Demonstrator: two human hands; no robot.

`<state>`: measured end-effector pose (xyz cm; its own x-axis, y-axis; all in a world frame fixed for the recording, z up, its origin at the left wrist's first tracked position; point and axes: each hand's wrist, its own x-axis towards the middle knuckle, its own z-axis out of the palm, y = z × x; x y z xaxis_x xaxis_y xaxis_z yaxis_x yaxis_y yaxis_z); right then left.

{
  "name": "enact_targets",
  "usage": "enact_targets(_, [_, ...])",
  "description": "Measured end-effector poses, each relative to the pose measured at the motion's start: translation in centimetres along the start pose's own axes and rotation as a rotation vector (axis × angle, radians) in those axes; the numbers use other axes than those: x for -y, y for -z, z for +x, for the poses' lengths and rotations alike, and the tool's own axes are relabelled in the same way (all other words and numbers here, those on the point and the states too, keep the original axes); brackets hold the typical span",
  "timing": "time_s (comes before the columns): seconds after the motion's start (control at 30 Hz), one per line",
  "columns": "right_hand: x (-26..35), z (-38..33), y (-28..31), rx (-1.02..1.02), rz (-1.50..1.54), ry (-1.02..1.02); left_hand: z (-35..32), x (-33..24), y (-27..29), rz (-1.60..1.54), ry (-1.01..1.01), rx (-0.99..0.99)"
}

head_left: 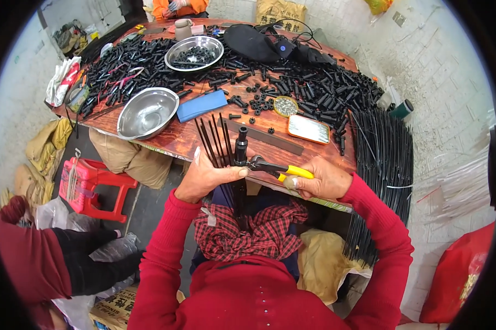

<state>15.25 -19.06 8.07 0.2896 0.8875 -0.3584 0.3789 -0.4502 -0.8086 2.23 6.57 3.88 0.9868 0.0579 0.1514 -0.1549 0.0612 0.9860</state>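
Just in front of the table's near edge, my left hand [206,177] is closed round several thin black rods [217,146] that stand upright and fan out at the top. Beside its thumb rises a stepped black plastic tube [240,146], perhaps topping one of the rods. My right hand [326,179] grips a pair of pliers with yellow handles [300,172]. Their dark jaws [257,163] meet the tube's lower part from the right; whether they bite on it is too small to tell. Below, the rods run down to a red checked cloth [248,234] on my lap.
Black tubular parts [308,91] heap the table. A metal bowl of small parts [194,53], another metal bowl [148,113], a blue box [201,105] and a shallow tray [308,129] stand among them. Long black rods [385,165] hang at right. A red stool [97,187] and another person [39,264] are left.
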Motion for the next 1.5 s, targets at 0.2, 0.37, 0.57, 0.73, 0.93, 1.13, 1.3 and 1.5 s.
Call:
enact_targets(0.2, [0.4,-0.2,-1.3,-0.078,0.015,0.040,-1.1,-0.2,-1.1,0.094,-0.105,-0.131])
enact_targets(0.37, [1.8,-1.1,-1.0,-0.135,-0.084,0.046,-1.7,-0.4,-1.8,0.165,-0.116,-0.176])
enact_targets(0.57, [2.0,-0.8,0.3,0.243,0.406,-0.220,-2.0,-0.9,-2.0,0.115,-0.100,-0.146])
enact_targets(0.73, [-3.4,0.6,-3.1,0.571,1.060,-0.101,-1.2,-0.8,-1.9,-0.007,-0.071,-0.100])
enact_targets(0.93, [0.8,-1.2,-1.8,0.161,0.484,-0.156,-1.0,-0.4,-1.4,0.029,-0.096,-0.110])
enact_targets(1.13, [3.0,-3.3,-3.4,-0.710,-0.692,0.340,-0.3,0.2,-1.7,0.012,-0.197,-0.086])
enact_targets(1.3, [2.1,-3.5,-2.8,-0.653,-0.732,0.358,-0.5,-0.1,-1.6,-0.025,-0.120,-0.069])
enact_targets(1.5, [-2.9,-2.4,-2.4,0.433,1.007,-0.244,-0.2,0.6,-2.0,-0.088,-0.079,-0.030])
